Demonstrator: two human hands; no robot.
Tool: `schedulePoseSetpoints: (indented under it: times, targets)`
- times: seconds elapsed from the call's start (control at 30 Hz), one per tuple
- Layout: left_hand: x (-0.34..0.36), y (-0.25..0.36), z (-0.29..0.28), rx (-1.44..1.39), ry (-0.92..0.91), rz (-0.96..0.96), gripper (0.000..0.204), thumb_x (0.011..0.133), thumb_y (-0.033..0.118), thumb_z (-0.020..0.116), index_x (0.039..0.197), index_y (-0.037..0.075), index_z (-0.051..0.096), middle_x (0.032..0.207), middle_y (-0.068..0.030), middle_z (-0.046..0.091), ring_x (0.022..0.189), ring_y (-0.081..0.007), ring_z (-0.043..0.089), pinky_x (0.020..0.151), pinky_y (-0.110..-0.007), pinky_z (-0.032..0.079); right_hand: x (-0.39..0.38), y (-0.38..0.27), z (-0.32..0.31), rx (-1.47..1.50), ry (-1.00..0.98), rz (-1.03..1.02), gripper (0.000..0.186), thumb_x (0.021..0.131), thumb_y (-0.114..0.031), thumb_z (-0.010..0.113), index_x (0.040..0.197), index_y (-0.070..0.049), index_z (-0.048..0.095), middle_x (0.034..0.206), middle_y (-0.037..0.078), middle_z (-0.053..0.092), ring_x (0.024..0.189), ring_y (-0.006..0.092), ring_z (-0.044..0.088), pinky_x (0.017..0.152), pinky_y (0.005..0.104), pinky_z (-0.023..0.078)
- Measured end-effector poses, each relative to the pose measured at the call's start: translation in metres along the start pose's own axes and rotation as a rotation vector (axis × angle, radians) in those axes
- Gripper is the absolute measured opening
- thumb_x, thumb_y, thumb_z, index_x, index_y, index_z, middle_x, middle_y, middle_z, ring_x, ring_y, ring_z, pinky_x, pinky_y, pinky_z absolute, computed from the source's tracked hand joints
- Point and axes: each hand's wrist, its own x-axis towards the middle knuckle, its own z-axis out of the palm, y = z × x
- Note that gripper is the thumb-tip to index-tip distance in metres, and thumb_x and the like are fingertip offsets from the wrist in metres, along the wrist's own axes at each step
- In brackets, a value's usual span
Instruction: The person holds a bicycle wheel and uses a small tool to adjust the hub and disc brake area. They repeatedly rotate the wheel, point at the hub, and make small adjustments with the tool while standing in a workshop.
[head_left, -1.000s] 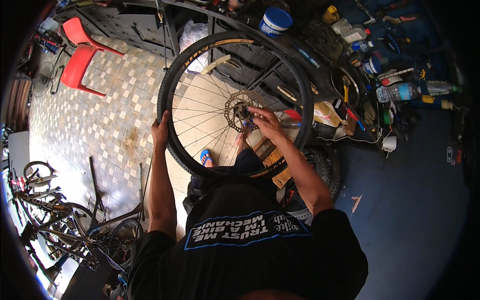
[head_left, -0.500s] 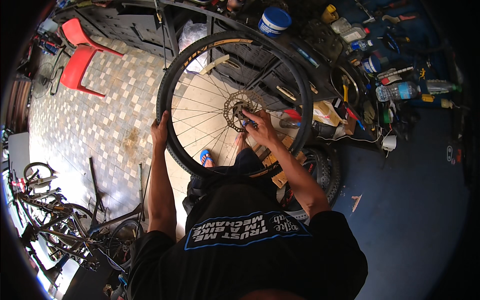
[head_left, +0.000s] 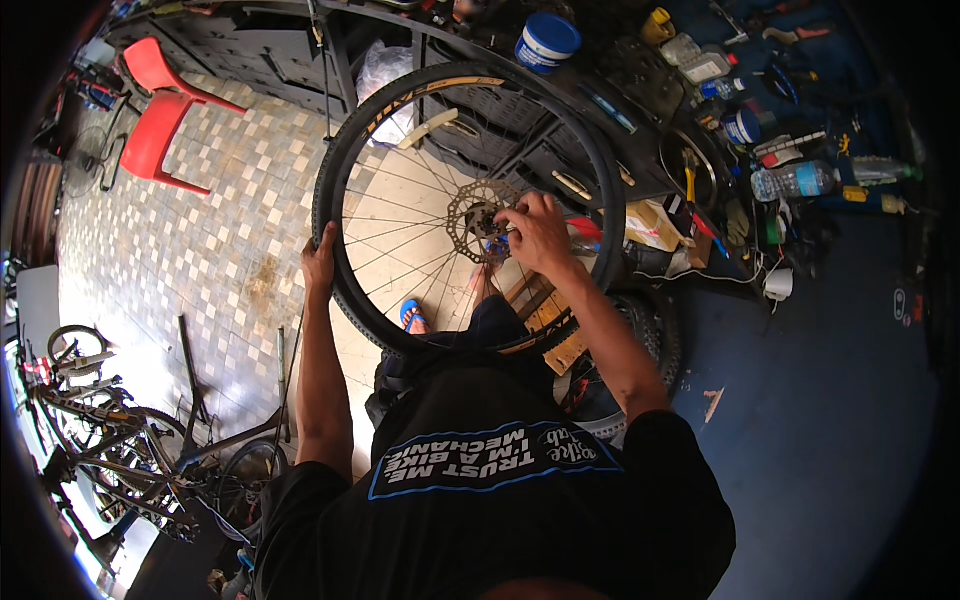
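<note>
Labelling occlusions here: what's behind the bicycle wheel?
Visible through the bicycle wheel: pale floor, blue sandals, wooden slats, dark cabinet fronts. Not visible: whatever the tyre, brake rotor and right hand cover.

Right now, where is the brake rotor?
In the head view, the brake rotor is a little above the picture's centre, at the middle of the upheld bicycle wheel, just left of the right hand.

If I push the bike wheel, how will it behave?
The bike wheel likely rolls easily, given its round tyre. It's probably light for its size, being mostly open inside. The perforated brake rotor might bend if knocked.
</note>
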Motion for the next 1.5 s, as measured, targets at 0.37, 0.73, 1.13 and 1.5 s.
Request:
schedulePoseSetpoints:
  times: [0.37, 0.73, 1.13, 1.5]
  targets:
    - [-0.007, 0.004, 0.002, -0.052, 0.034, 0.045, 0.087, 0.085, 0.068, 0.067, 0.117, -0.014, 0.063, 0.096, -0.0220, 0.069, 0.088, -0.0297, 0.064, 0.080, -0.040, 0.051, 0.003, 0.008, -0.030, -0.138, -0.207, -0.231, 0.061, 0.084, -0.005, 0.061, 0.139, -0.032, 0.063, 0.120, 0.007, 0.055, 0.113, 0.0264, 0.049, 0.100, 0.0411, 0.041]
    - [-0.001, -0.003, 0.002, -0.105, -0.019, 0.036, 0.088, 0.085, 0.068, 0.069, 0.118, -0.013, 0.063, 0.098, -0.0215, 0.069, 0.090, -0.0275, 0.064, 0.081, -0.039, 0.051, 0.000, -0.025, -0.019, -0.444, -0.405, -0.216, 0.054, 0.090, -0.011, 0.058, 0.144, -0.006, 0.055, 0.130, 0.012, 0.059, 0.121, 0.0271, 0.052, 0.109, 0.0437, 0.038]
    - [0.000, -0.002, 0.004, -0.090, 0.028, 0.066, 0.086, 0.083, 0.068, 0.070, 0.116, -0.011, 0.066, 0.096, -0.0190, 0.069, 0.089, -0.0260, 0.064, 0.081, -0.039, 0.051, 0.001, 0.004, 0.015, 1.412, -0.202, 0.736, 0.035, 0.095, -0.017, 0.058, 0.126, -0.005, 0.068, 0.079, -0.002, 0.059, 0.068, 0.0111, 0.054, 0.066, 0.0312, 0.048]
    - [-0.005, 0.004, 0.003, -0.104, 0.021, 0.038, 0.079, 0.083, 0.066, 0.071, 0.108, -0.009, 0.067, 0.085, -0.0123, 0.065, 0.078, -0.0208, 0.059, 0.071, -0.036, 0.049, -0.010, -0.006, -0.019, 0.223, -0.189, 0.106, 0.046, 0.091, -0.015, 0.061, 0.135, -0.025, 0.066, 0.098, 0.009, 0.055, 0.086, 0.0243, 0.059, 0.076, 0.0372, 0.051]
